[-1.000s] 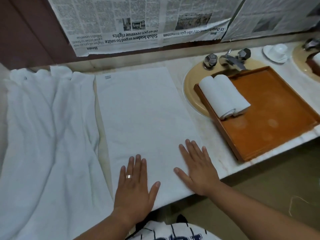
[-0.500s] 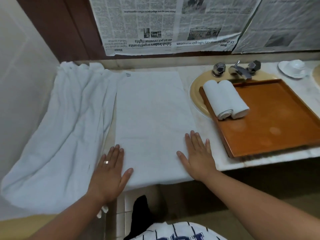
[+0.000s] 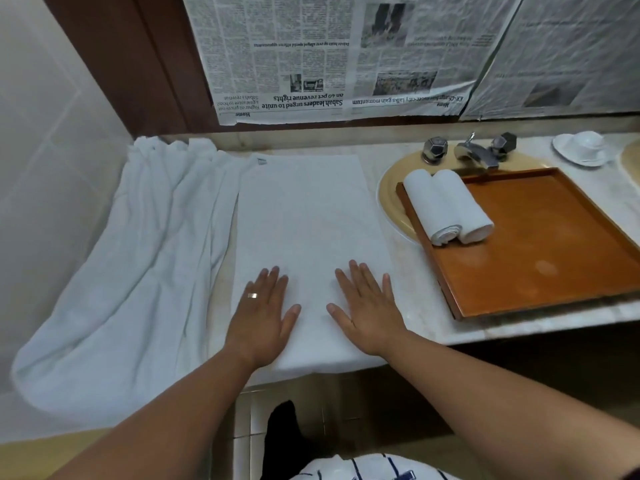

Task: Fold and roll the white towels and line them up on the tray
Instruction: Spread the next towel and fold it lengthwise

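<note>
Left hand [image 3: 260, 315] shifted onto towel [image 3: 304, 220], right hand [image 3: 370, 313] alongside, fingers [image 3: 360, 280] pressed flat, marble counter [image 3: 415, 292]

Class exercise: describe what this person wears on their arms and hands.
No sleeves, watches or bracelets show. The left hand has a plain metal ring on one finger; the right hand wears nothing. A white shirt with dark stripes shows below.
</note>
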